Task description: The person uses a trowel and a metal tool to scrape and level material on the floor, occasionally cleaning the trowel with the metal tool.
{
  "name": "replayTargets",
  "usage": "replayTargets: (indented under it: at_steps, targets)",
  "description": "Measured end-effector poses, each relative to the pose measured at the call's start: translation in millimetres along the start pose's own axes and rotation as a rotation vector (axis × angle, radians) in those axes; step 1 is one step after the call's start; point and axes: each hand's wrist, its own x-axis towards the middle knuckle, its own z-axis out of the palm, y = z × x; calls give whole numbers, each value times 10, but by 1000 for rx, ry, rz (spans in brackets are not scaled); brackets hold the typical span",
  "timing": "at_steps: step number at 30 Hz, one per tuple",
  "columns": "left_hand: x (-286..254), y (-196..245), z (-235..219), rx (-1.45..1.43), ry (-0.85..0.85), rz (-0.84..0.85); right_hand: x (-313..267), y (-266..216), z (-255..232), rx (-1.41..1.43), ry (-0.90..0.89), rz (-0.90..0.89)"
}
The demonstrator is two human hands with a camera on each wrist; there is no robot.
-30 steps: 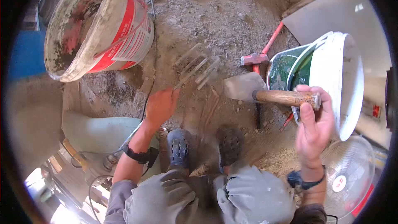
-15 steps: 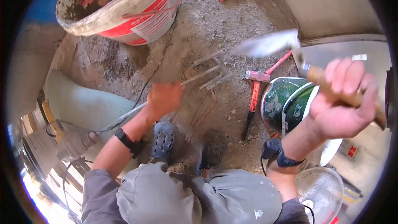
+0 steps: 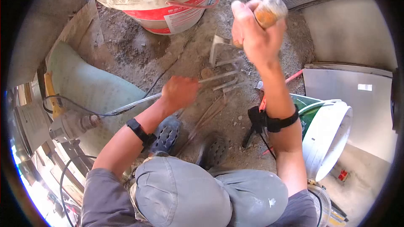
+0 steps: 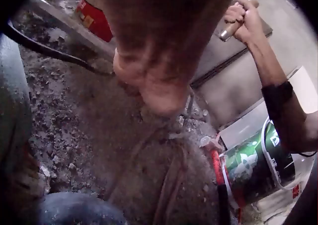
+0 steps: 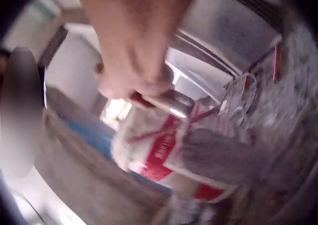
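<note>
In the head view my left hand (image 3: pixel 182 91) grips the metal shaft of a mixing paddle (image 3: pixel 227 77), whose barred head lies on the dirty floor. That shaft runs back to a power mixer (image 3: pixel 71 126) at the left. My right hand (image 3: pixel 252 29) is wrapped round the wooden handle of a trowel (image 3: pixel 218 49), blade pointing down at the paddle head. The left wrist view shows my left hand (image 4: pixel 154 86) from close up and my right hand (image 4: pixel 242 17) holding the handle above. In the blurred right wrist view my right hand (image 5: pixel 134 81) holds the trowel (image 5: pixel 223 155).
A mortar-caked red and white bucket (image 3: pixel 168 0) stands just beyond the paddle. A white and green bucket (image 3: pixel 328 134) lies at the right beside a red-handled hammer (image 3: pixel 290 77). My two shoes (image 3: pixel 166 134) stand on gritty floor; a cable runs leftward.
My right hand swung the trowel from beside the white bucket up and across, then down at the paddle head. My left hand kept its grip on the shaft.
</note>
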Motion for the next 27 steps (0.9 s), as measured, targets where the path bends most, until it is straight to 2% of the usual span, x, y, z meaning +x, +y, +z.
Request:
replayTargets:
  at_steps: [3, 4, 6, 8, 10, 14, 16, 17, 19, 21, 22, 25, 26, 27]
  targets:
    - [28, -15, -64, 17, -16, -25, 201, -289, -62, 303, -45, -18]
    - [-8, 19, -53, 4, -26, -35, 259, -283, -170, 421, -115, -72]
    - [-13, 60, -89, 5, -33, -45, 71, -313, -27, 402, -29, -112]
    - [18, 75, -111, 3, -11, -48, -168, 16, 48, 34, -54, -63]
    - [28, 49, -89, -1, 24, -60, 46, -121, 28, 56, -106, -45]
    - [19, 45, -87, 52, -45, -42, 71, -643, -14, 151, -80, -37]
    - [1, 134, -234, 26, -69, -69, -111, -186, 134, -7, -110, -174]
    - [-4, 150, -217, 27, -20, -62, -104, -55, 175, -89, -127, -266]
    - [-15, 103, -168, 41, 92, -70, 103, -256, 171, -57, -215, -180]
    - [-27, 114, -122, 27, -1, -87, 55, -528, 105, 42, -228, -32]
    - [13, 95, -138, 21, -33, -107, 15, -678, 169, 105, -160, -51]
    - [1, 141, -242, 42, -77, -79, -195, -101, 302, 11, -341, -194]
    - [26, 129, -298, 64, -68, -76, -117, -97, 358, -92, -337, -294]
    - [72, 85, -329, 90, -46, -92, 22, -157, 376, -42, -328, -295]
